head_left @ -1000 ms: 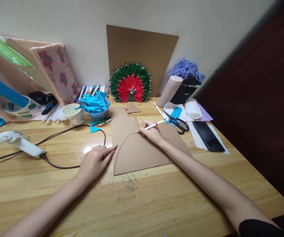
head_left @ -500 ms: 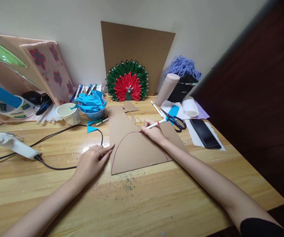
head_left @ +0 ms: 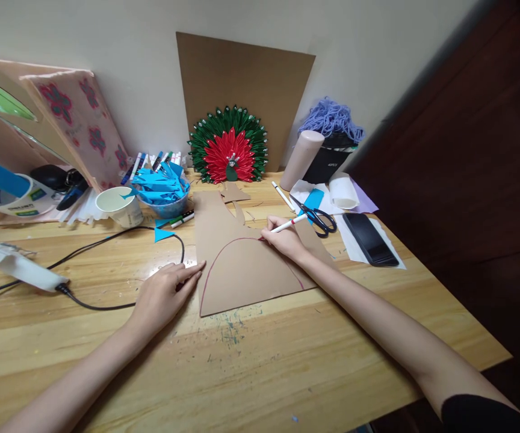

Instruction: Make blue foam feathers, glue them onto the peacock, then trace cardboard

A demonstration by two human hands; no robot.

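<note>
A brown cardboard piece (head_left: 242,270) lies flat on the wooden table (head_left: 260,361), with a red arc drawn across it. My right hand (head_left: 284,240) is closed on a white marker (head_left: 289,224), its tip touching the top of the arc. My left hand (head_left: 163,294) lies flat with fingers stretched out, fingertips against the cardboard's left edge.
Black scissors (head_left: 316,216), a phone (head_left: 371,239), a spare marker (head_left: 281,195) and paper rolls lie at the right. A red-green peacock craft (head_left: 228,147) leans on the wall. A glue gun (head_left: 11,267) with its cord, a paper cup (head_left: 118,205) and a bowl of blue paper pieces (head_left: 163,189) stand at the left.
My right hand has moved the marker tip a little rightward along the arc. My left hand stays at the cardboard's edge. The view has drifted slightly.
</note>
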